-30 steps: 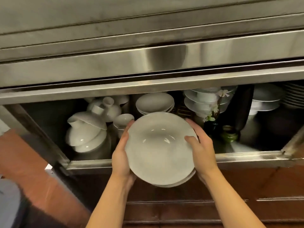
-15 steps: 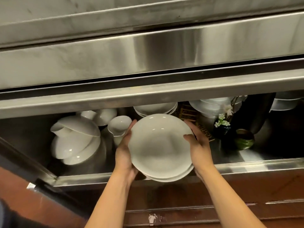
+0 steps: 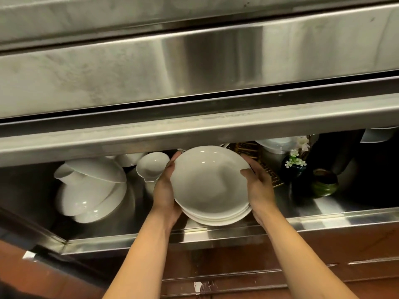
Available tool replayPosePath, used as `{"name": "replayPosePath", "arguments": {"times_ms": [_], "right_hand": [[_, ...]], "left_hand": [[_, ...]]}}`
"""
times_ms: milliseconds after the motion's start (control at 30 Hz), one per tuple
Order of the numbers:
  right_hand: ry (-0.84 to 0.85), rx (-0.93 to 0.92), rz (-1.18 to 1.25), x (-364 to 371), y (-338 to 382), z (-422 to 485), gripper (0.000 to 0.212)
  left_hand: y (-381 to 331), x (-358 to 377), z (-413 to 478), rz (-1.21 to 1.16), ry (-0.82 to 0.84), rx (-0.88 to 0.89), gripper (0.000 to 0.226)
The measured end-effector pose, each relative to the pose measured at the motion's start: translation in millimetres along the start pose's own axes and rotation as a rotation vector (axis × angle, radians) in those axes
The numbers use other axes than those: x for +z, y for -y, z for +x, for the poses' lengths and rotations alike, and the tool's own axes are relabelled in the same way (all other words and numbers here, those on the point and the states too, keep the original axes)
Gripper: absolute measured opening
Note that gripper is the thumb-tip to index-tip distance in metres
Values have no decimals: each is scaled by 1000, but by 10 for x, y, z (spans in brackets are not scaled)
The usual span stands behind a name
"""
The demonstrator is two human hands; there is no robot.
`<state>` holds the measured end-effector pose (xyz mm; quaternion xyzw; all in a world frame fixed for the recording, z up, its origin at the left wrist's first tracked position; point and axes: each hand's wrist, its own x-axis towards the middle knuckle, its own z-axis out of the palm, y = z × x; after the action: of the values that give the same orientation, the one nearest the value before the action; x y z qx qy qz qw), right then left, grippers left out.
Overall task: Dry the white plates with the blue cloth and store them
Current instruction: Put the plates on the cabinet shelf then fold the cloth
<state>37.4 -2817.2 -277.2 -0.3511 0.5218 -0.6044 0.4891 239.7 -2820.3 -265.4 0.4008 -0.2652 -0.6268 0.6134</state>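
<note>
A small stack of white plates is held between both hands, just inside the opening of a low steel cabinet. My left hand grips the stack's left rim, fingers curled over the top edge. My right hand clasps the right rim, thumb on the upper plate. The stack hovers above the steel shelf floor, tilted toward me. No blue cloth is in view.
Tilted white bowls and a jug fill the shelf's left side, and a small spouted bowl sits by my left hand. To the right stand a woven tray, a small flower vase, a green cup and more white dishes.
The plates and both hands have moved forward and deeper into the cabinet. The view has dropped, so the steel lip above hides more of the back stacks.
</note>
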Motion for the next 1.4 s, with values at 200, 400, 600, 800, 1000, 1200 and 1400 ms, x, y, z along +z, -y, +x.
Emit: {"name": "replayPosePath", "arguments": {"times_ms": [200,400,600,800,1000,1200,1400], "right_hand": [[13,-250,-367,-53,168,-25,44],[300,-580,-297,165,626,-524,39],[701,-620,-138,507,721,-1173,39],[1203,-563,182,1051,859,-2687,43],[1638,-524,445,1104,1086,-4908,62],[1961,-388,588,639,986,-7329,49],[2088,-224,643,77,867,-9327,49]], "left_hand": [[-127,63,-105,261,-250,261,24],[-477,86,-650,436,-98,701,48],[-690,-163,-1906,495,-312,917,59],[-966,-344,-4097,532,-756,1145,78],[-864,-353,-6490,670,-1141,1333,77],[-262,-407,-8903,766,-1502,1320,78],[128,-455,-10881,797,-1733,1225,84]]}}
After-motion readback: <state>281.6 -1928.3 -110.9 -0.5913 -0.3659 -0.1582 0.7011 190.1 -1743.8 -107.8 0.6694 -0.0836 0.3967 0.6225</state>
